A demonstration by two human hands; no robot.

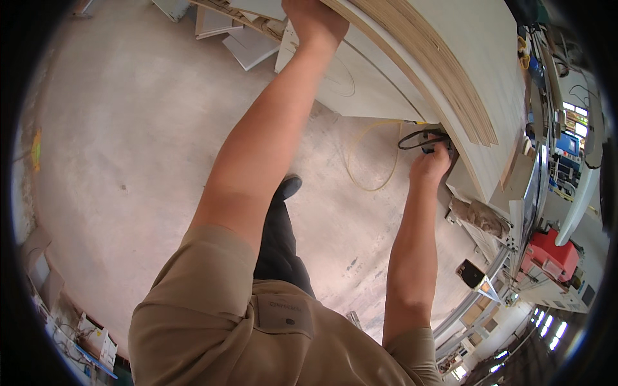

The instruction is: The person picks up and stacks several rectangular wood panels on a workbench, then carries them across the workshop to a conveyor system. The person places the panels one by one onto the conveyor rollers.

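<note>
While left hand (pixel 313 22) grips one plywood stack (pixel 444 71) — right hand (pixel 430 164) fingers clasp one black tool (pixel 432 143).

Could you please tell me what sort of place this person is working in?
Most likely a woodworking shop: a stack of plywood sheets, offcut panels on the concrete floor, and a red machine nearby.

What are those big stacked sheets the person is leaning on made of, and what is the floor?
The stacked sheets look like plywood or similar wood board: pale smooth faces, and tan edges showing thin layered lines. The left hand rests on their edge. The floor appears to be bare concrete: grey-beige, matte, stained and dusty.
</note>
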